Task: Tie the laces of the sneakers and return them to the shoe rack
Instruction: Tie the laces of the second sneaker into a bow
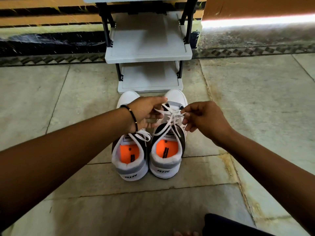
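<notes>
While the shoe rack (148, 53) stands bare, both hands (144, 113) (204, 118) pinch the right sneaker's laces (170, 116).

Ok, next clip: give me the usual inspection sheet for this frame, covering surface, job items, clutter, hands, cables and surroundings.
Surface: stone tile floor, stained along the joints.
Job's things: two sneakers side by side, heels toward the camera; right sneaker has its laces being worked; left sneaker has lace ends lying loose over its tongue. Grey shoe rack stands just beyond the toes, its visible shelves bare.
Clutter: nothing seen.
Hands: left hand and right hand each pinch a lace strand over the right sneaker; beaded bracelet on the left wrist.
Cables: nothing seen.
Surroundings: patterned border strip along the wall; dark clothing at the bottom edge.
</notes>
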`<state>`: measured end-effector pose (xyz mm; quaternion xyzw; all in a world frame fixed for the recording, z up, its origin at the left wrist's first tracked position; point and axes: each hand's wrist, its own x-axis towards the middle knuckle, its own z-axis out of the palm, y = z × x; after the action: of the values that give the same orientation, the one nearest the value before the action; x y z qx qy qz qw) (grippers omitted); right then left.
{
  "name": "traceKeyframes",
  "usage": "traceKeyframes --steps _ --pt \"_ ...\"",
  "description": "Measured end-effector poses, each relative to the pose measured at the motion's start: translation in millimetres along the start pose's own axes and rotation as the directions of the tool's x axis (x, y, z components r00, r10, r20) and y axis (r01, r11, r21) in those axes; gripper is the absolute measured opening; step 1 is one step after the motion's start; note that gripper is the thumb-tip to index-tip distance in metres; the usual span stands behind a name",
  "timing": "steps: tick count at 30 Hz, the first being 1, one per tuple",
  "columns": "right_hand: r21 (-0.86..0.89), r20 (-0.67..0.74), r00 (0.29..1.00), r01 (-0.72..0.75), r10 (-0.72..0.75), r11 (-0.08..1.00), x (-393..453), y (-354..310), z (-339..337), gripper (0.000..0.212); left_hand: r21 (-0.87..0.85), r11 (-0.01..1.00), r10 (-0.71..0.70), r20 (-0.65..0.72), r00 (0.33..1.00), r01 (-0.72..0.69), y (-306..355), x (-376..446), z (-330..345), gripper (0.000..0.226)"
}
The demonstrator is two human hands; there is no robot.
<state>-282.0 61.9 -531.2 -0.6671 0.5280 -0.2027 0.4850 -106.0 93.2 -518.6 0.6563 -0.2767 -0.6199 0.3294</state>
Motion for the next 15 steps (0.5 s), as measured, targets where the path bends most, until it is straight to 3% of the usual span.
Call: traceKeyframes --steps 2,4,6,11,15 --pt "-0.252 0.003 0.994 0.102 -0.105 0.962 -1 0 -3 0.030 0.102 0.993 0.061 -0.061 0.996 -0.054 -4 1 -3 0.019" --pt "-0.495 0.047 0.982 0.181 -0.182 0.850 -3 3 -5 0.033 0.329 0.938 0.169 -0.160 0.973 -0.109 -10 5 -8 0.024" --pt "-0.565 0.066 0.982 0.181 -0.175 0.805 -5 7 -8 0.032 0.569 0.816 0.274 -0.218 0.937 -0.106 -16 8 -15 0.030" --pt "-0.431 0.092 0.994 0.086 -0.051 0.898 -4 12 -11 0.026 0.649 0.753 0.279 -0.171 0.945 -0.105 -24 11 -24 0.034" --pt "-0.144 0.013 1.000 0.003 -0.001 0.990 0 12 -12 0.015 0.752 0.616 0.470 -0.115 0.875 -0.233 -21 11 -15 0.033"
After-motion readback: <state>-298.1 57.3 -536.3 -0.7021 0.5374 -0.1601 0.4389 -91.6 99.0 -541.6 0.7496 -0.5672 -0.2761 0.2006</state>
